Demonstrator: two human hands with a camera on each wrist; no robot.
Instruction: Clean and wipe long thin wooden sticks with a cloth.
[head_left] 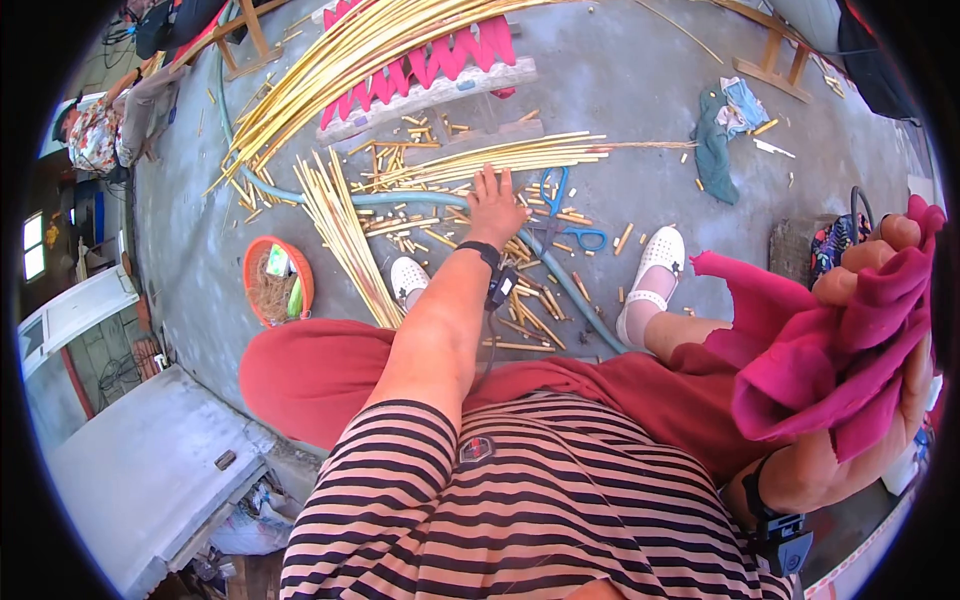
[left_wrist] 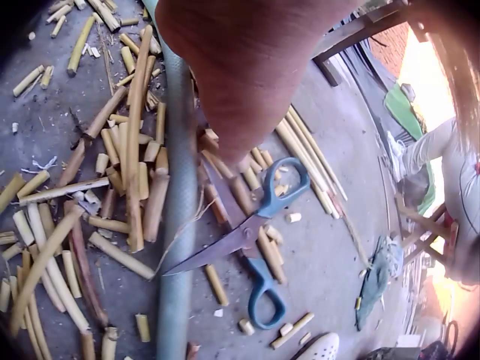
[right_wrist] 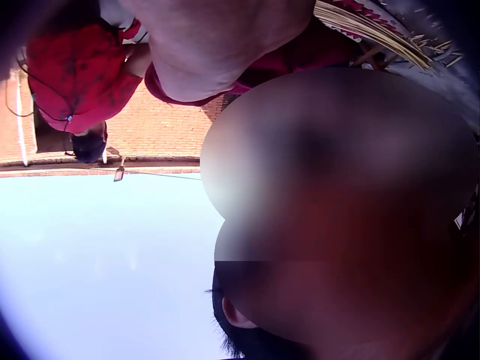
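Observation:
The left hand [head_left: 495,212] reaches down with fingers spread, over the blue-green hose [head_left: 410,198] and beside a bundle of pale stalks [head_left: 500,158]. Whether it touches them cannot be told. Blue-handled scissors [left_wrist: 244,236] lie with blades apart on the floor just past that hand [left_wrist: 240,67], one blade tip over the hose [left_wrist: 176,210]. Raised at the right side, the right hand [head_left: 880,330] grips a crumpled magenta cloth [head_left: 820,370], its fingers curled over the folds. In the right wrist view, the right hand [right_wrist: 225,45] is partly seen with dark red cloth behind it.
Short cut stalk pieces [left_wrist: 112,225] litter the floor. An orange basket [head_left: 308,290] stands left, near a second stalk bundle [head_left: 340,235]. Long stalks lie over a pink-draped rack [head_left: 430,97]. A green cloth [head_left: 712,150] lies at right. White shoes [head_left: 655,260] flank the scraps.

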